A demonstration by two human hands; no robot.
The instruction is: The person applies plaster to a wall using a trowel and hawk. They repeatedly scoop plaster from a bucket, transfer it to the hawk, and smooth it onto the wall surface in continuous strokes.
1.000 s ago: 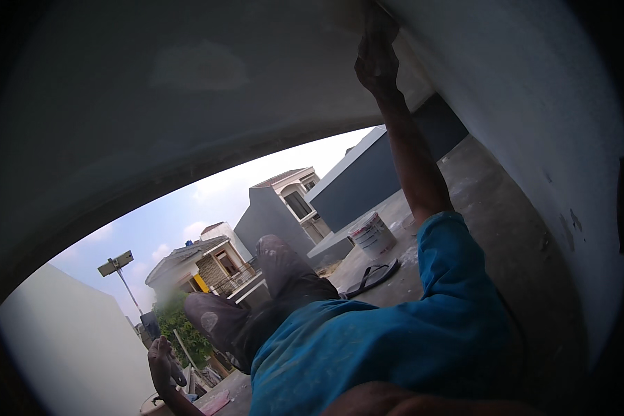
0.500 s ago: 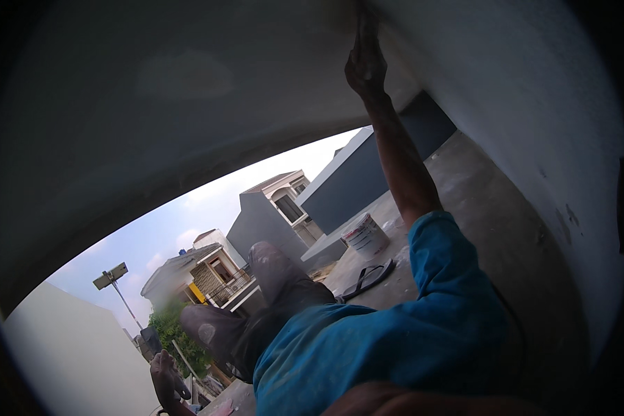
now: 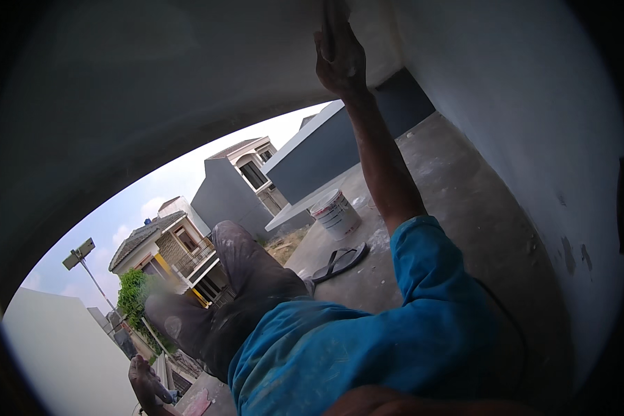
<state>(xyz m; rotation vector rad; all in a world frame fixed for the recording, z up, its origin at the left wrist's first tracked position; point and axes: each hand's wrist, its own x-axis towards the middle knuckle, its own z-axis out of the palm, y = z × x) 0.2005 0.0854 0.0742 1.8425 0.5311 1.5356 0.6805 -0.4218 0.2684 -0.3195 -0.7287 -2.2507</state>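
My right hand (image 3: 341, 61) reaches up against the grey overhead surface (image 3: 208, 76), close to where it meets the pale wall at right. Its fingers are pressed together around something dark and thin that I cannot make out, partly cut off by the frame's top edge. Low at the left, my left hand (image 3: 143, 383) is closed around a grey object whose kind does not show clearly. My right arm wears a blue sleeve (image 3: 428, 260), and my knees in dusty dark trousers (image 3: 246, 270) are bent.
A white bucket (image 3: 335, 215) stands on the grey floor (image 3: 457, 187), with a dark sandal (image 3: 340, 263) nearer me. The pale side wall (image 3: 520, 125) has dark patches. A dark cable (image 3: 509, 315) lies at right. Beyond the opening are houses (image 3: 180, 243) and a lamp pole (image 3: 83, 255).
The view has shifted, so most things sit further left. My right hand has come slightly lower in the picture, still up at the overhead surface. My left hand keeps its hold.
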